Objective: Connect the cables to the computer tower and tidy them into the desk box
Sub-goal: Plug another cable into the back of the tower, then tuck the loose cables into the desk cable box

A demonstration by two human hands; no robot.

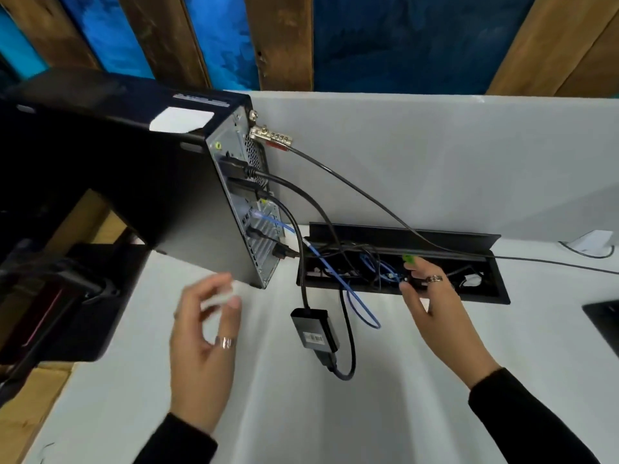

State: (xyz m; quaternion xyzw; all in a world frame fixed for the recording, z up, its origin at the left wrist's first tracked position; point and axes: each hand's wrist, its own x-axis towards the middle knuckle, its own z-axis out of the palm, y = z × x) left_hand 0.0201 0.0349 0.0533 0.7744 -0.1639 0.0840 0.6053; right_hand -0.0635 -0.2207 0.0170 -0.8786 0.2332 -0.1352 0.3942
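Several cables already plugged into tower (187, 195); right hand (432, 296) grips dark plug in desk box (495, 293), left hand (207, 329) loose, empty; pulling may snag blue cable (358, 306).

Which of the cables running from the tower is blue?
The thin blue cable, plugged low on the tower back, looping on the desk before the box; the others are black or grey.

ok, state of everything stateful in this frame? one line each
black computer tower: upright on the white desk, several cables plugged in
black recessed desk box: lid open
silver combination cable lock: attached to the tower
black adapter box: lying outside the box
left hand: blurred, empty
right hand: pinching a black plug at the box
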